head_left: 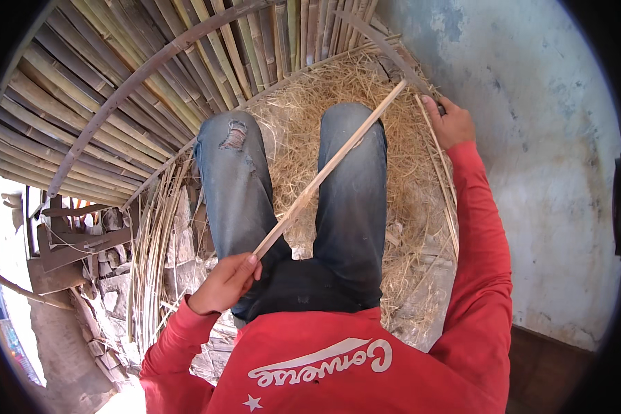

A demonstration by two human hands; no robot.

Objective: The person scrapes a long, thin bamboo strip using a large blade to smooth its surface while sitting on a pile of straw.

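Note:
My left hand (pixel 226 281) grips the near end of a long pale bamboo strip (pixel 328 168) that runs diagonally across my lap over my blue jeans (pixel 350 179). The strip's far end meets a dark blade (pixel 386 47) near the upper right. My right hand (pixel 450 123) is closed around the handle of that blade, with thin bamboo slivers (pixel 440 169) hanging down beside it. I wear a red long-sleeved shirt (pixel 338 359).
Pale shavings and straw (pixel 303 103) cover the ground around my legs. A wall of bamboo poles (pixel 117 90) with a curved bar stands at the upper left. A bundle of split strips (pixel 152 248) lies at my left. A blue-grey plastered wall (pixel 552 172) is at the right.

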